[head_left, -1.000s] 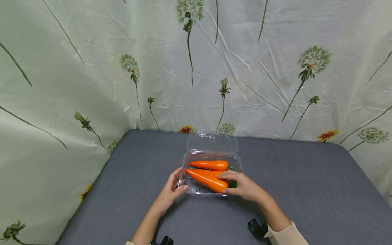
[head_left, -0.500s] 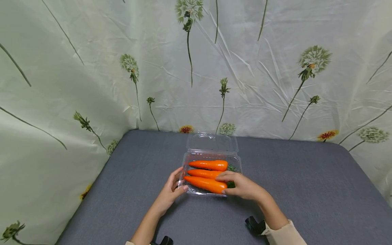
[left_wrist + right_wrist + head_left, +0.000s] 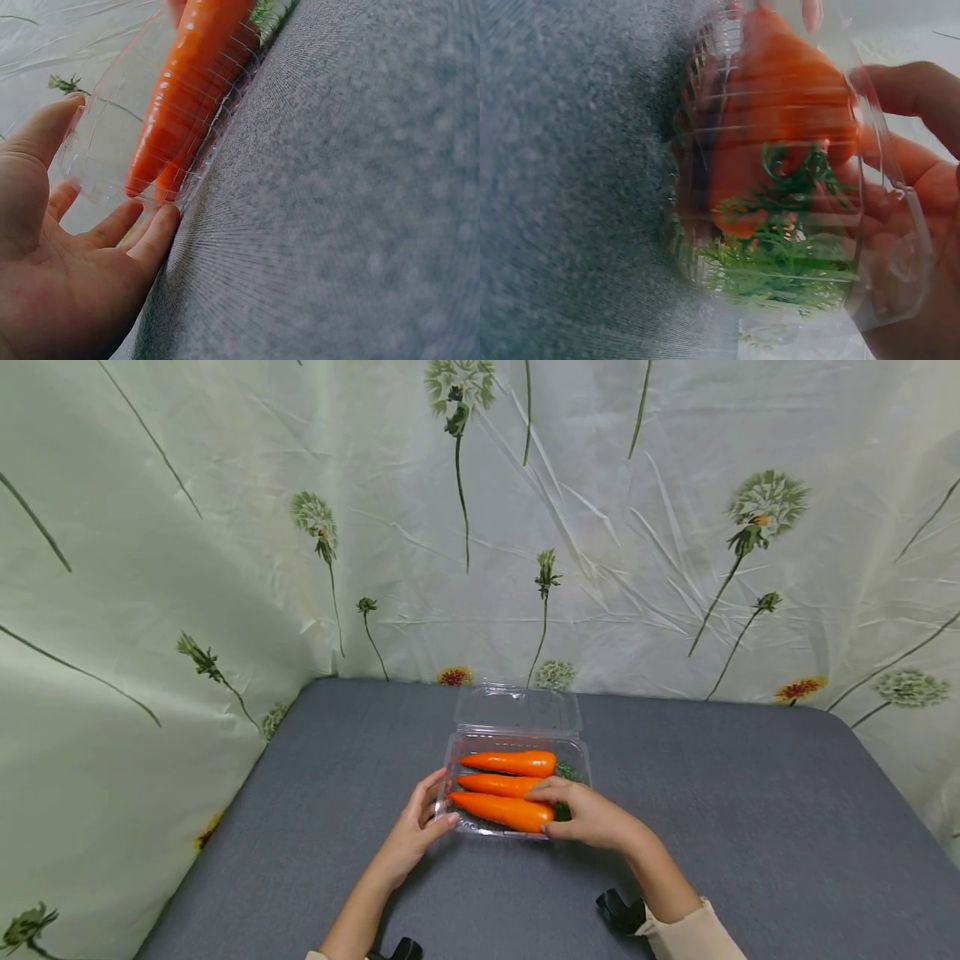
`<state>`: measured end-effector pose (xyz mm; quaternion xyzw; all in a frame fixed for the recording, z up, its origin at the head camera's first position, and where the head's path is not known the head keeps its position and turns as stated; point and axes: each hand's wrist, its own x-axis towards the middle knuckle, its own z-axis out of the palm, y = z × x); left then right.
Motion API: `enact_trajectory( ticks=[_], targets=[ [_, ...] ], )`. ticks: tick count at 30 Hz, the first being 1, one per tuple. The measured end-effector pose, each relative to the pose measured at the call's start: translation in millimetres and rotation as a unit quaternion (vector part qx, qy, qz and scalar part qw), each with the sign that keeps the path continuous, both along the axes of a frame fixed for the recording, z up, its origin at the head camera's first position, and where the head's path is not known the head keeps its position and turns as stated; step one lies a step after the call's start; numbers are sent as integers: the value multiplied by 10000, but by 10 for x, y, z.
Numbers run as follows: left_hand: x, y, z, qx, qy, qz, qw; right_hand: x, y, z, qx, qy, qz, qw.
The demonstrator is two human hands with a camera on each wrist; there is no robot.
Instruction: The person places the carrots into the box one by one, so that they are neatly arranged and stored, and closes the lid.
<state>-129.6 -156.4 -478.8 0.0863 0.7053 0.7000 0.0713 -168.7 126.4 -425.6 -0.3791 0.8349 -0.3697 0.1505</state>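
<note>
A clear plastic clamshell container (image 3: 491,832) stands on the table with its lid (image 3: 517,710) folded back. Three orange carrots with green tops lie inside: a back carrot (image 3: 510,763), a middle carrot (image 3: 491,785) and a front carrot (image 3: 498,810). My left hand (image 3: 411,831) holds the container's left end, thumb by the front corner and fingers along the outer wall. Reaching in from the right, my right hand (image 3: 592,817) grips the thick end of the front carrot, its fingertips over the middle one. Through the wall in the right wrist view, feathery green leaves (image 3: 787,262) show.
A grey cloth-covered table (image 3: 712,827) surrounds the container. Behind and to the left hangs a pale curtain (image 3: 630,543) printed with dandelions. Dark wrist mounts (image 3: 621,912) sit near the sleeves.
The front carrot has swung from a slant over the middle one to lie nearly parallel beside it, its tip shifting toward the front. My left hand keeps its place on the container.
</note>
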Motion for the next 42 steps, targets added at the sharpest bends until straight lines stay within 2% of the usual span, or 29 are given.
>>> enact_trajectory(
  ticks=[5, 8, 10, 13, 17, 21, 24, 30, 35, 38, 40, 42],
  targets=[
    [-1, 5, 4, -46, 5, 27, 10000, 14, -10, -29, -250, 284, -196, 9991],
    [0, 11, 20, -29, -39, 34, 10000, 20, 1, -54, -618, 246, -483, 9966],
    [-1, 16, 37, -26, -120, 43, 9999, 23, 16, -69, -1022, 72, -598, 9929],
    [4, 27, 90, -41, -235, 47, 9997, 26, 38, -70, -1712, -210, -689, 9826],
    [28, 57, 203, -124, -251, 99, 9996, 27, 61, -40, -2499, -533, -822, 9633],
    [-5, 68, 225, -203, -129, 275, 9993, 26, 81, 18, -3040, -554, -1151, 9441],
    [-71, 63, 214, -323, 45, 452, 9984, 7, 109, 65, -3287, -315, -1459, 9326],
    [-260, 18, 317, -621, 313, 772, 9946, -117, 207, 71, -3469, 15, -2167, 9125],
    [-451, -30, 449, -869, 453, 860, 9915, -251, 273, 48, -3481, 73, -2740, 8965],
    [-519, -19, 600, -1039, 408, 858, 9900, -272, 273, 108, -3246, 17, -3073, 8945],
    [-602, -24, 607, -1157, 390, 882, 9886, -296, 269, 130, -3033, -74, -3270, 8950],
    [-685, -25, 593, -1281, 329, 908, 9870, -366, 277, 81, -2822, -158, -3418, 8963]
  ],
)
